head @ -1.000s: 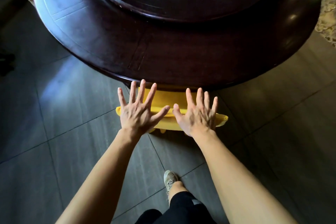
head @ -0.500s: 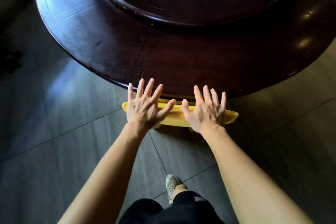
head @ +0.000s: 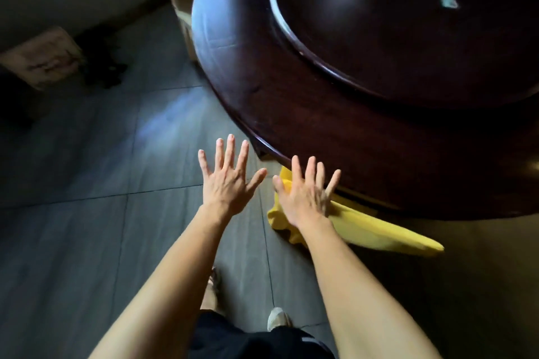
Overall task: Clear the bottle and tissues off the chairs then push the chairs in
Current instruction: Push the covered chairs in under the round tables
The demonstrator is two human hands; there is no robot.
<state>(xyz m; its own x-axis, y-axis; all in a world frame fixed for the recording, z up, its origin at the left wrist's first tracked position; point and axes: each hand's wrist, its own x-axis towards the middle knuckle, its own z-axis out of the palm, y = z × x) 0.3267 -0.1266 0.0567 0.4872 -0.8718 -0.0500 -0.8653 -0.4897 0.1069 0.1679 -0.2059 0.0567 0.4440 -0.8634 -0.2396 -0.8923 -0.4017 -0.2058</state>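
Dim interior scene with motion blur throughout. A pale bluish sheen lies on the grey tiled floor [head: 163, 125]; soft glare streaks the round dark polished wooden table [head: 306, 114]. Corners fall into shadow, and wide-angle distortion bends the edges.

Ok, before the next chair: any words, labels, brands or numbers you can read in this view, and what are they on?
None can be read.
Pale box on the floor at far left: faint dark marks on its face, too blurred to read.
Round dark table and its raised centre disc: only a bright pale reflection, no print.
Yellow chair cover by the right hand: plain.
Left hand: bare, nothing in it.
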